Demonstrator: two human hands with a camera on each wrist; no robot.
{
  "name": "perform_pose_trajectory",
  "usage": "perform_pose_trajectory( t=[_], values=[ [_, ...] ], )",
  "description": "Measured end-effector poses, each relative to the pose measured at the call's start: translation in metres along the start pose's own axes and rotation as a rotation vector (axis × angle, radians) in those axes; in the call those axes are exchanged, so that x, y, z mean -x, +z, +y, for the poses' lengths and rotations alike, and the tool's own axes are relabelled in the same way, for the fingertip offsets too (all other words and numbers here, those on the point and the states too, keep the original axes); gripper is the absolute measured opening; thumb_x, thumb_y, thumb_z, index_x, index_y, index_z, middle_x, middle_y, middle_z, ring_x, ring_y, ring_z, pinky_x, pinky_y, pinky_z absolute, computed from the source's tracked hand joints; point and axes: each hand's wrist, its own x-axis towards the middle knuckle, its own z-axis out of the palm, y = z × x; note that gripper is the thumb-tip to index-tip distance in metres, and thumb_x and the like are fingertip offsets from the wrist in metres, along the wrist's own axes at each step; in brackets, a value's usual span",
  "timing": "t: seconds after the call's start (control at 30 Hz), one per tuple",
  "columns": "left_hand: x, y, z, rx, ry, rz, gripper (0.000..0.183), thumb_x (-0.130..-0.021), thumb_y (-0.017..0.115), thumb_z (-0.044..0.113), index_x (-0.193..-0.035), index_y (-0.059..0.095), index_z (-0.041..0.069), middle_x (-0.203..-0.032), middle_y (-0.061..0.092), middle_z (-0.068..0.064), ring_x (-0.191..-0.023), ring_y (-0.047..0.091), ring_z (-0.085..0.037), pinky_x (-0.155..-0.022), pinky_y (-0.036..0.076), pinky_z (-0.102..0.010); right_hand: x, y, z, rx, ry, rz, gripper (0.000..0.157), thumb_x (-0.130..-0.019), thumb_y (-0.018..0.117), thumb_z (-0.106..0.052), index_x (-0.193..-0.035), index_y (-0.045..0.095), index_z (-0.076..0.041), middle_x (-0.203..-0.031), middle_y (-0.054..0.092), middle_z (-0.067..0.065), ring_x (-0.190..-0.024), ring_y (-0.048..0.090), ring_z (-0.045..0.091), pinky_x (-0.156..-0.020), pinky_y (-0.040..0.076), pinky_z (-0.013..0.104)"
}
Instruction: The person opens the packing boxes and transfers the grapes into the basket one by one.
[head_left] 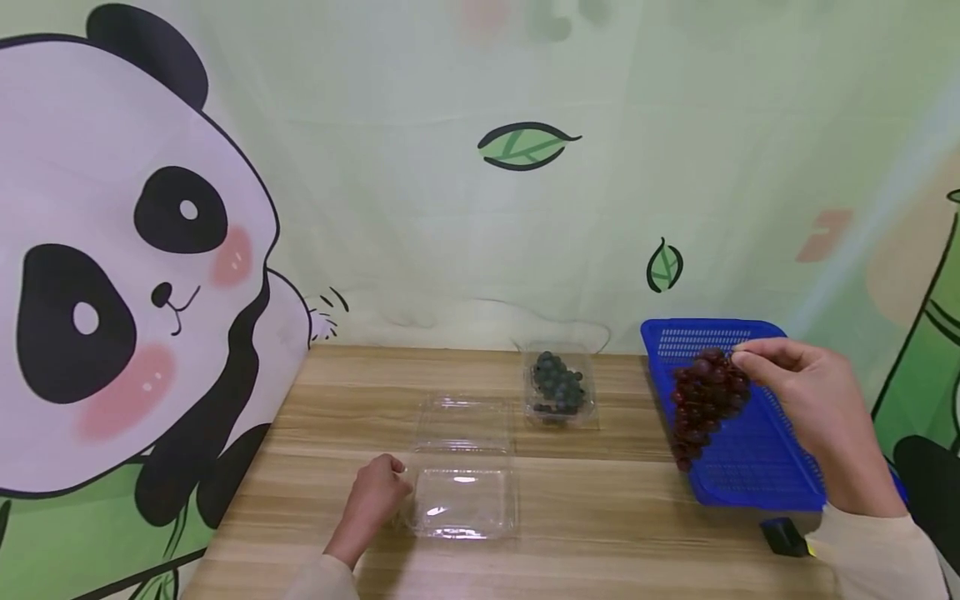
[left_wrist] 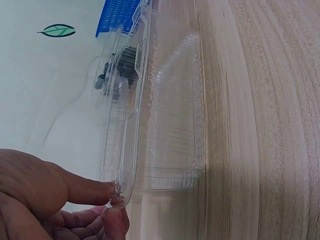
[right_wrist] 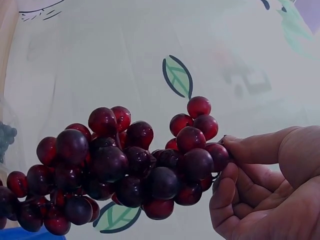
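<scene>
You are holding up the red grape bunch in your right hand, thumb and finger pinching it at the stem end while its fruit is hanging free over the left side of the blue basket. That basket is sitting toward the right of the tabletop, close to its back edge. Your left hand is pinching the rim of the clear container, gripping at the left side of its nearer half. The container is lying unfolded, left of the tabletop's middle, its two halves one behind the other and well apart from the basket. Nearer the back edge, between container and basket, a second clear box is holding dark grapes; you cannot tell from here whether its lid is fastened.

As it looks, you are at the step of supporting the bunch by its stem with one hand while steadying the container with the other. Moving the bunch from here would be calling for a firm stem pinch, enough height to be clearing the basket's rim, and a light left-hand hold, since the thin plastic is likely to be sliding or flexing easily.
</scene>
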Motion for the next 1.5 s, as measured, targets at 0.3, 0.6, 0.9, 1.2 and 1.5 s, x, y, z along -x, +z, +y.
perform_pose_trajectory(
  t=[0.3,0.6,0.9,1.2,1.5],
  values=[
    [0.000,0.000,0.001,0.003,-0.010,0.010,0.027,-0.078,0.071,-0.002,-0.103,0.066,-0.010,-0.095,0.071,-0.021,-0.077,0.062,-0.028,-0.070,0.054,-0.045,-0.002,-0.008,0.007,0.015,-0.003,0.039,0.058,-0.096,0.063,-0.059,-0.129,0.068,-0.011,-0.107,0.061,-0.028,-0.107,0.048,0.001,-0.080,0.041,0.031],
    [0.001,0.001,0.000,-0.007,0.013,0.030,0.027,-0.075,0.067,-0.002,-0.101,0.067,-0.010,-0.095,0.071,-0.021,-0.077,0.063,-0.030,-0.069,0.053,-0.045,-0.003,-0.010,0.014,0.025,0.039,0.114,0.059,-0.097,0.062,-0.058,-0.130,0.067,-0.010,-0.104,0.059,-0.029,-0.103,0.048,-0.005,-0.083,0.042,0.030],
    [0.001,0.001,0.001,-0.017,0.012,0.021,0.025,-0.076,0.069,-0.002,-0.100,0.067,-0.010,-0.093,0.071,-0.021,-0.077,0.063,-0.030,-0.070,0.054,-0.046,-0.004,-0.019,0.027,0.004,0.068,0.164,0.057,-0.098,0.062,-0.055,-0.132,0.066,-0.010,-0.103,0.055,-0.030,-0.096,0.049,-0.007,-0.081,0.042,0.028],
    [0.002,0.000,0.001,-0.013,0.003,0.010,0.024,-0.079,0.071,-0.001,-0.101,0.066,-0.010,-0.091,0.070,-0.019,-0.076,0.063,-0.029,-0.068,0.053,-0.045,-0.003,-0.032,0.038,0.009,0.132,0.192,0.059,-0.100,0.055,-0.057,-0.137,0.062,-0.011,-0.112,0.053,-0.021,-0.098,0.047,0.000,-0.096,0.042,0.052],
    [0.001,0.001,0.000,-0.014,0.006,0.012,0.025,-0.079,0.071,0.000,-0.102,0.066,-0.010,-0.091,0.070,-0.019,-0.076,0.062,-0.028,-0.067,0.052,-0.043,-0.005,-0.041,0.053,-0.025,0.075,0.291,0.015,-0.106,0.057,-0.036,-0.115,0.066,-0.029,-0.090,0.053,-0.029,-0.083,0.050,0.007,-0.078,0.041,0.030]
  ],
)
